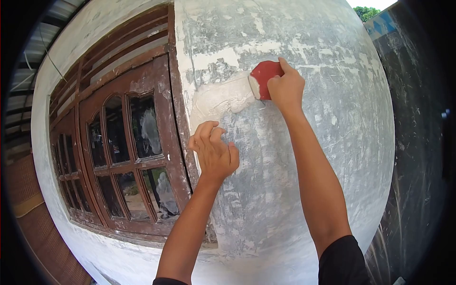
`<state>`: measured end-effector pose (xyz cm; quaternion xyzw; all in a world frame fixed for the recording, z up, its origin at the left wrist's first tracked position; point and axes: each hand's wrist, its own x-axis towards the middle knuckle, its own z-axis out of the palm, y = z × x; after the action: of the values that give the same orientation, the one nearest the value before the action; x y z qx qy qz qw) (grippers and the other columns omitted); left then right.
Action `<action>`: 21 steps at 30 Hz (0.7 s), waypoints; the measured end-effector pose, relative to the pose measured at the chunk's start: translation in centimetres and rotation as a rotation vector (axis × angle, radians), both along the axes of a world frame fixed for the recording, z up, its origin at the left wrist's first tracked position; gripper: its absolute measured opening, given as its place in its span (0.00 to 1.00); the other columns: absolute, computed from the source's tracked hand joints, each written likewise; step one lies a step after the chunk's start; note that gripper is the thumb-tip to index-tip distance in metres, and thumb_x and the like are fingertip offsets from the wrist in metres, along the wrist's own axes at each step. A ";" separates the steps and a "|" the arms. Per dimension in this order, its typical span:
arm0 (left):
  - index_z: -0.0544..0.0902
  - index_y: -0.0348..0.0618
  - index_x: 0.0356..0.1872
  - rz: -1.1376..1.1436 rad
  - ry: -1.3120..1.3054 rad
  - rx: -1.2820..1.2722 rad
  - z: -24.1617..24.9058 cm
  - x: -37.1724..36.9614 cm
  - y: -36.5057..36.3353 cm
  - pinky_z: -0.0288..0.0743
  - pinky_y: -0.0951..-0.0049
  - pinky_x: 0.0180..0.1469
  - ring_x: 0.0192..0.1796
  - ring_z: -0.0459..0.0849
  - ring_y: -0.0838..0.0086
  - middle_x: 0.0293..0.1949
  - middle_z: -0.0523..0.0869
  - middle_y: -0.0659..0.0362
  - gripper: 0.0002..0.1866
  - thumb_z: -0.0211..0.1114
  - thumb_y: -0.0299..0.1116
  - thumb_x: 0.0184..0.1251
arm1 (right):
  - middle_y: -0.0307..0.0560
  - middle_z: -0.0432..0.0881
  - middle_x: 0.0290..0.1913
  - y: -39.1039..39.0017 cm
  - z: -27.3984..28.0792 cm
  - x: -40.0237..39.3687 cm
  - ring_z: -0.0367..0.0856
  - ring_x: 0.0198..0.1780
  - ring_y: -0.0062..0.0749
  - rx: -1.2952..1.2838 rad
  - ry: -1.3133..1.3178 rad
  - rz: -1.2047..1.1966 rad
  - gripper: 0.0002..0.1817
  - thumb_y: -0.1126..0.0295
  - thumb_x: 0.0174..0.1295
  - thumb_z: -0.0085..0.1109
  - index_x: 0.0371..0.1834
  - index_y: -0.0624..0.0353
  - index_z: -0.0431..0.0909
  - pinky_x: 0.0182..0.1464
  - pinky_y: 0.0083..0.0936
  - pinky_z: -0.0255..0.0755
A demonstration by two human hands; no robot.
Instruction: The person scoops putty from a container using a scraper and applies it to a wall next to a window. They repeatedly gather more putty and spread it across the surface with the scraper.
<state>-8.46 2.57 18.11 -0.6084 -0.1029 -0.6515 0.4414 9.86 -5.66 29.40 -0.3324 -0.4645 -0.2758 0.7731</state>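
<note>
My right hand (288, 88) grips a red putty scraper (266, 76), thumb on its near face, the blade against the wall. Pale filler clings along the scraper's left edge. Left of it stretches a smooth band of wet-looking putty (216, 97) over the patchy grey wall (270, 156). Below that band, my left hand (214, 149) is raised at the wall near the window frame, its fingers bent but apart, with nothing in them.
A brown wooden window (128, 166) with dark glass panes is set into the wall at left, its frame edge close to my left hand. On the right stands a dark panel (413, 156). Brown woven matting (45, 228) hangs at lower left.
</note>
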 end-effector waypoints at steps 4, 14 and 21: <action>0.70 0.37 0.52 -0.035 0.015 0.056 -0.2 0.1 0.3 0.48 0.51 0.62 0.63 0.64 0.54 0.58 0.69 0.47 0.26 0.61 0.31 0.48 | 0.68 0.85 0.45 -0.7 -0.2 -0.8 0.87 0.48 0.52 0.148 -0.029 -0.057 0.28 0.82 0.55 0.52 0.64 0.69 0.75 0.53 0.36 0.78; 0.67 0.41 0.55 -0.091 -0.062 0.053 -0.1 -0.2 0.3 0.48 0.51 0.61 0.62 0.66 0.54 0.56 0.70 0.48 0.29 0.59 0.29 0.46 | 0.67 0.85 0.40 1.2 -2.7 -2.4 0.86 0.43 0.54 -0.015 -0.033 0.057 0.29 0.82 0.55 0.54 0.64 0.65 0.76 0.51 0.37 0.77; 0.67 0.40 0.56 -0.090 -0.071 0.055 -0.2 -0.4 0.6 0.48 0.51 0.62 0.62 0.66 0.54 0.57 0.70 0.47 0.30 0.59 0.29 0.45 | 0.66 0.81 0.39 1.1 -3.0 -6.1 0.82 0.43 0.60 0.178 -0.180 0.160 0.28 0.84 0.55 0.55 0.64 0.71 0.73 0.47 0.44 0.74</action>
<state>-8.85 3.17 17.87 -0.5764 -0.0732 -0.6946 0.4241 3.80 -4.54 26.42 -0.1982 -0.5307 -0.2821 0.7743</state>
